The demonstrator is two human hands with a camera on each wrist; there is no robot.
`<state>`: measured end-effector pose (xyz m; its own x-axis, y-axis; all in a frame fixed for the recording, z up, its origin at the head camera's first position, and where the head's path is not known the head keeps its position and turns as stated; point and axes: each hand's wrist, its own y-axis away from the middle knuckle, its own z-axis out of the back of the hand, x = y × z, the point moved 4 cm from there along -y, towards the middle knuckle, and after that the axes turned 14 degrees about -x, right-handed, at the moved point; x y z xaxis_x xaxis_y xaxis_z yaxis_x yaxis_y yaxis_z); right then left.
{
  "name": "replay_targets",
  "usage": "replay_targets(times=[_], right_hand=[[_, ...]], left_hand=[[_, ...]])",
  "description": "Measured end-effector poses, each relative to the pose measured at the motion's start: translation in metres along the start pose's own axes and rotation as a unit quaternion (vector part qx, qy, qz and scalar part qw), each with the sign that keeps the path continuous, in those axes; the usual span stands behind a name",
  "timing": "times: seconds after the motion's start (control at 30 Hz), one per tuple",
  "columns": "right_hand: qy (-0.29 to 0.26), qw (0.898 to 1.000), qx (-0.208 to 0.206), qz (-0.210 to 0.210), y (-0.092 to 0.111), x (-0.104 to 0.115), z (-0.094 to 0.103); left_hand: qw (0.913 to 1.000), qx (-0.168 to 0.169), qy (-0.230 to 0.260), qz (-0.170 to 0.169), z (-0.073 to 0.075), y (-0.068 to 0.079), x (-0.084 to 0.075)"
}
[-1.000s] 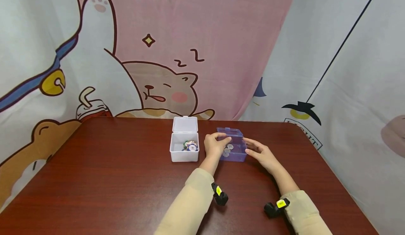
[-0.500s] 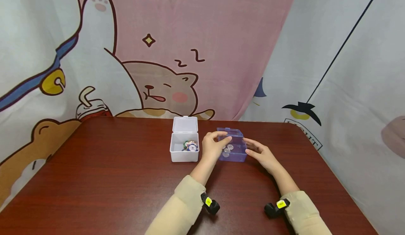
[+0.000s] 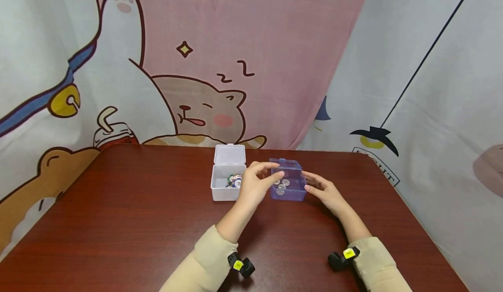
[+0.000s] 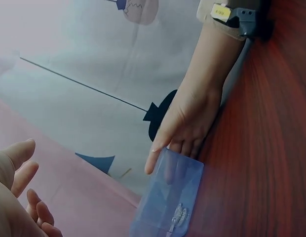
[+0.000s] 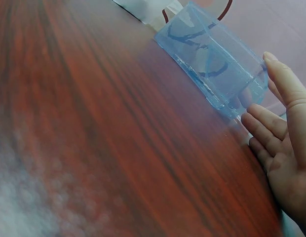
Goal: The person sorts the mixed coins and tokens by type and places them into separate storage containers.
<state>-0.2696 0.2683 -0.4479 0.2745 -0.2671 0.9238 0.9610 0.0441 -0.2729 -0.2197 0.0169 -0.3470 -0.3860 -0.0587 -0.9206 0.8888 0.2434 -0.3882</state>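
Observation:
A translucent blue-purple plastic box [image 3: 296, 194] stands on the table with its hinged lid [image 3: 287, 164] tilted back. Several silver coins [image 3: 281, 187] lie inside it. My right hand [image 3: 328, 191] is at the box's right side, its thumb and straight fingers resting against the wall; the right wrist view shows the thumb on the box's [image 5: 212, 64] edge. Just left of the box, my left hand [image 3: 253, 189] hovers with fingers apart. Nothing shows between its fingers [image 4: 24, 177] in the left wrist view. It partly covers the white box [image 3: 225, 194].
The white box, its lid [image 3: 229, 154] also raised, holds several poker chips [image 3: 232, 180] at its right side. Both boxes sit near the back edge of the brown table [image 3: 137, 213]. A printed cloth [image 3: 294, 43] hangs behind it.
My left hand has moved left, away from the blue-purple box, and now overlaps the white box's right side. More of the coins show. The right hand has stayed in place.

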Motion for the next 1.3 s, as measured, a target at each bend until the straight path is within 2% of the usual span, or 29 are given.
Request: replay_targets(times=[0.4,0.63,0.87,1.17,1.3], right_hand=[[0.0,1.0,0.002,0.0,0.001,0.0,-0.001],[0.011,1.0,0.004,-0.005,0.001,0.001,-0.001],[0.015,1.0,0.006,-0.008,-0.002,0.0,-0.001],[0.019,1.0,0.015,-0.011,0.006,0.031,-0.005],[0.018,1.0,0.014,-0.018,0.008,0.031,-0.004]], left_hand=[[0.9989,0.046,0.008,-0.008,0.022,0.016,-0.015],[0.9968,0.079,0.006,-0.007,0.036,0.025,-0.017],[0.9925,0.12,-0.018,-0.014,0.051,0.035,-0.015],[0.9874,0.152,-0.028,-0.034,0.066,0.046,-0.015],[0.985,0.163,-0.035,-0.045,0.07,0.053,-0.013]])
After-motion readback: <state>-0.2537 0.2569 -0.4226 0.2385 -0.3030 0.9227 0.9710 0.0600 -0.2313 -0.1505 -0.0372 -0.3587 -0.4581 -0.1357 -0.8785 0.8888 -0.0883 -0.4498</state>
